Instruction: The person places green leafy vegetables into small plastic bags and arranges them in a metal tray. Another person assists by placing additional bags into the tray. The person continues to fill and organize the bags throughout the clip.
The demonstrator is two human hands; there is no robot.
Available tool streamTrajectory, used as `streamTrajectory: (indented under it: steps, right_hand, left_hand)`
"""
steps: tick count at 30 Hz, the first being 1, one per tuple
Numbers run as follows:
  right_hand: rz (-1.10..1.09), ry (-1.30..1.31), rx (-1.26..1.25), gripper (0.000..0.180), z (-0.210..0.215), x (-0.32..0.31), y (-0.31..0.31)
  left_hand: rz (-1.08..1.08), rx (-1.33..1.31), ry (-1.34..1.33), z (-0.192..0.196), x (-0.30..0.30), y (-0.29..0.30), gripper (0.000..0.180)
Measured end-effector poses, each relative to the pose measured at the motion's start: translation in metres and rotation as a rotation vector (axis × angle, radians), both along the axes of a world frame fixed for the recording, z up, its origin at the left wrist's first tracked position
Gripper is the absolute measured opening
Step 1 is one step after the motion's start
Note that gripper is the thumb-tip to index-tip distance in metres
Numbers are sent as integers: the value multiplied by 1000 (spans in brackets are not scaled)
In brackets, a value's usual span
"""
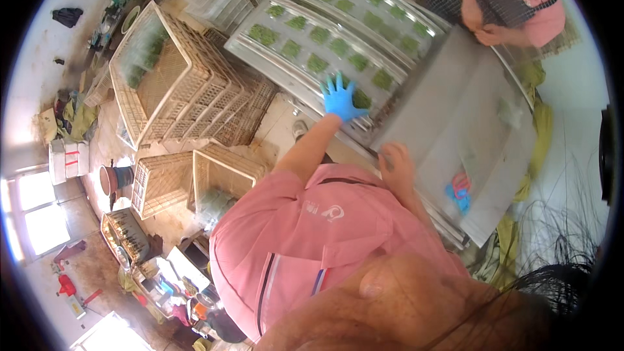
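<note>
Head view, from low centre upward: the bare right hand (395, 164) rests, fingers curled together, on the steel table (455, 97) edge, while the blue-gloved left hand (340, 99), fingers spread, presses beside green bundles (338, 45) on the metal tray (260, 49) at upper centre.

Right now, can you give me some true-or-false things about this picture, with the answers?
1. The left hand wears a blue glove. True.
2. The green bundles lie in rows on metal trays. True.
3. The right hand wears a glove too. False: it is bare.
4. The woven crates are black. False: they are pale beige.
5. The left hand's fingers are curled into a fist. False: they are spread wide.
</note>
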State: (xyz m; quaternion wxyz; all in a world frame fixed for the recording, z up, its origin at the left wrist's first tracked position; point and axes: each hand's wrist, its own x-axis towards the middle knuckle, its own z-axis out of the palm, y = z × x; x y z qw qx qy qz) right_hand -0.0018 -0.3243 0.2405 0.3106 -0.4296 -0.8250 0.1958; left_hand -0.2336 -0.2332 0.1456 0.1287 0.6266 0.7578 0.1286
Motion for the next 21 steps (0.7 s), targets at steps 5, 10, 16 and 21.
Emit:
streamTrajectory:
  steps: [5,10,16,21]
  right_hand:
    - [37,-8,-166,18,5,-107,37]
    - [46,-40,-215,14,-9,-182,59]
    - [24,-58,-351,12,-14,-221,73]
    - [68,-83,-320,12,-20,-234,96]
  left_hand:
    - [72,69,2,-33,-85,33,73]
    - [255,267,31,-63,-215,56,97]
    - [351,10,-38,13,-286,58,121]
    - [300,0,54,-9,-306,68,120]
